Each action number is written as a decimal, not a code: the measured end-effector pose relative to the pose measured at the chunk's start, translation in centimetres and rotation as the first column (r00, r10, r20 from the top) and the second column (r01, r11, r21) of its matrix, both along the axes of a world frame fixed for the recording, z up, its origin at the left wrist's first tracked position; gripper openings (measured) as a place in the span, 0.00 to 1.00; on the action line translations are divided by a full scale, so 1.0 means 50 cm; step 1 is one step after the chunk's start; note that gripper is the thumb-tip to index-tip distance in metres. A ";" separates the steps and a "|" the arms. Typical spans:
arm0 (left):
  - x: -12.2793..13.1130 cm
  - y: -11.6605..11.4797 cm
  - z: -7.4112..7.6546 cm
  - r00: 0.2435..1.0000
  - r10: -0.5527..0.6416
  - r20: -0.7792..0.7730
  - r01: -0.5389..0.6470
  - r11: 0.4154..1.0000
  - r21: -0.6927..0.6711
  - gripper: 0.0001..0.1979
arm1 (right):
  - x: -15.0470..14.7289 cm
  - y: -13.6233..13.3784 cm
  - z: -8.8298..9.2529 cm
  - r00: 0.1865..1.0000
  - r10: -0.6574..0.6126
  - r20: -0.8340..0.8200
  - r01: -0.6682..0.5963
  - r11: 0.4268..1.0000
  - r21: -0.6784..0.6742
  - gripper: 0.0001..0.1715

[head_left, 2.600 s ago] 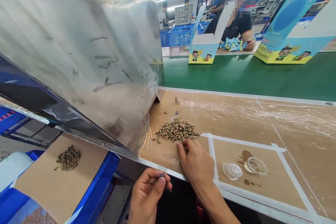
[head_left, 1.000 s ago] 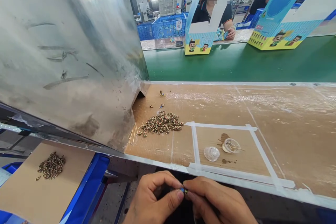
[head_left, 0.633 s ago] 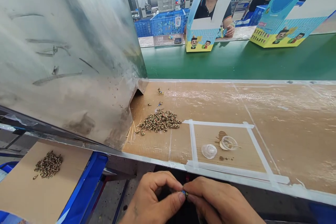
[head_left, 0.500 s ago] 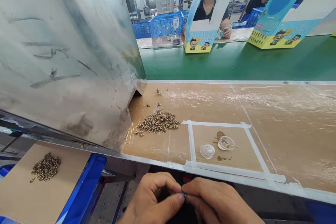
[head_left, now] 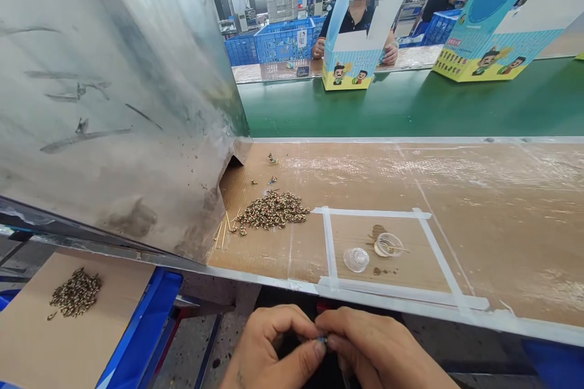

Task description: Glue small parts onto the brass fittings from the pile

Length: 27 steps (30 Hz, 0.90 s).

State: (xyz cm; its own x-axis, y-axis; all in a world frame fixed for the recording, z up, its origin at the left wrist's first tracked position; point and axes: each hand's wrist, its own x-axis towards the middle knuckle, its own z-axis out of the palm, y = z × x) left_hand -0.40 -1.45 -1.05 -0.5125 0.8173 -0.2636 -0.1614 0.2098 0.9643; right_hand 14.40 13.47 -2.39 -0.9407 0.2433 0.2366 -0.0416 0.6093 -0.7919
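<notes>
My left hand [head_left: 278,349] and my right hand [head_left: 374,343] meet below the front edge of the bench. Their fingertips pinch one small blue-and-dark piece [head_left: 322,339] between them; the fingers cover most of it, so its kind does not show. Beyond the hands, a heap of small brown-and-cream pieces with red specks [head_left: 276,209] lies on the cardboard-covered bench [head_left: 356,182]. Inside a white tape frame [head_left: 328,249] are an open clear plastic cup [head_left: 387,245] with a thin stick in it and a clear lid [head_left: 356,260]. Dark wet spots mark the cardboard around them.
A large metal panel [head_left: 114,103] walls off the left side. At lower left, another heap [head_left: 76,293] rests on cardboard [head_left: 41,340] over a blue bin [head_left: 146,316]. Beyond the bench, printed boxes [head_left: 347,70] stand on a green belt [head_left: 296,106]; a person sits across. Wooden sticks [head_left: 223,231] lie near the panel.
Both hands stay pinched together on the small piece and have shifted slightly right in view. The camera view has turned a little. Across the belt, the other person's hand now shows beside the box.
</notes>
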 end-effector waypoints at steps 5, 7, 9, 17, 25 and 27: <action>0.002 0.000 0.001 0.999 0.003 -0.050 -0.003 1.000 0.004 0.10 | -0.001 -0.004 -0.003 0.999 -0.006 -0.037 0.006 1.000 -0.001 0.23; -0.002 -0.001 0.001 0.998 -0.025 -0.049 0.025 1.000 -0.006 0.10 | -0.001 -0.004 -0.003 0.999 -0.004 -0.038 0.005 1.000 0.025 0.23; -0.005 -0.002 0.000 0.997 -0.056 -0.046 0.055 0.998 -0.015 0.11 | -0.001 -0.004 -0.002 0.999 -0.015 -0.032 0.017 0.998 0.053 0.25; -0.014 -0.011 -0.012 0.981 -0.164 -0.106 0.160 0.986 -0.047 0.08 | 0.002 -0.001 0.008 0.995 0.038 0.087 -0.039 0.999 0.003 0.24; -0.021 -0.005 0.012 0.986 -0.140 -0.089 0.132 0.987 -0.092 0.07 | 0.006 -0.010 -0.011 0.997 -0.071 -0.039 0.071 0.997 -0.001 0.16; -0.020 -0.006 0.015 0.988 -0.129 -0.081 0.121 0.988 -0.091 0.07 | 0.016 -0.016 -0.025 0.988 -0.156 -0.018 0.155 0.987 -0.033 0.16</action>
